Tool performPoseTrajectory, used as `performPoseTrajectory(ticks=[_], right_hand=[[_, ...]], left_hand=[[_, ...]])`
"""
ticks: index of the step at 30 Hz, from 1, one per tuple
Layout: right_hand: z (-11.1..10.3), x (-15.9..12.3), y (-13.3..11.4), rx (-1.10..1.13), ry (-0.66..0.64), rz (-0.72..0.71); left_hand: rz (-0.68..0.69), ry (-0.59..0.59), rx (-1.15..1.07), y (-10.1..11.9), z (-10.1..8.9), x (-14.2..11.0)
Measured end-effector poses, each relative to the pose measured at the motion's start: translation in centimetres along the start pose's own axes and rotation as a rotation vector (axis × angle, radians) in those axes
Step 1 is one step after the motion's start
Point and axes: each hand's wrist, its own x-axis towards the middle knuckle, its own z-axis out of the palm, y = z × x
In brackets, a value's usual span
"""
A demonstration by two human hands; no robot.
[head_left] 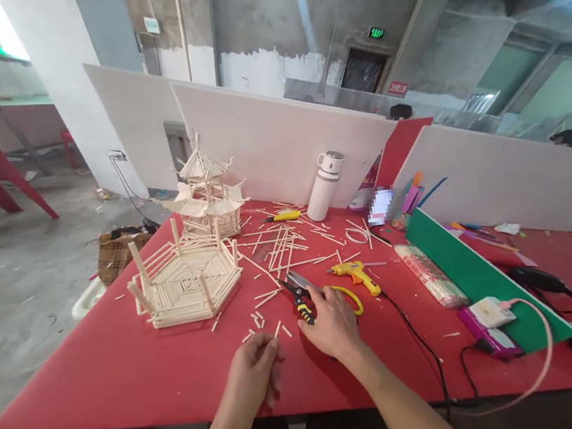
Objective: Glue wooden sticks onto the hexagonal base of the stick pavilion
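My left hand is closed in a pinch on a thin wooden stick. Its short tip shows past the fingers, and a longer length runs down below the wrist. My right hand rests low over the tools, fingers apart. Beside its thumb lie black-and-yellow cutters. Under its fingers are scissors with grey blades and a yellow handle loop, partly hidden. Short cut stick pieces lie in front of my left hand. Left of them sits a hexagonal stick base with upright posts.
Behind the base stands a stick pagoda. A yellow glue gun, loose sticks, a yellow utility knife, a white bottle and a packet of sticks lie about the red table. Cables cross the right side.
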Motion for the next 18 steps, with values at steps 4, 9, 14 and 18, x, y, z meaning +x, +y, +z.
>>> performPoseTrajectory(ticks=[4,9,14,18], right_hand=[[-0.1,1.0,-0.3,0.009,-0.015,-0.010],[-0.2,2.5,-1.3,0.078,-0.036,-0.043],[-0.5,3.4,-2.0,0.132,-0.076,-0.034],[-1.7,5.8,-1.3,0.407,-0.023,0.090]], left_hand=[[-0.049,-0.078,0.019,-0.5,-0.4,1.2],[-0.095,-0.133,0.031,-0.1,-1.3,3.7],[-0.076,-0.133,-0.012,0.3,-1.8,5.3],[0.030,-0.109,0.142,-0.8,-2.1,5.1]])
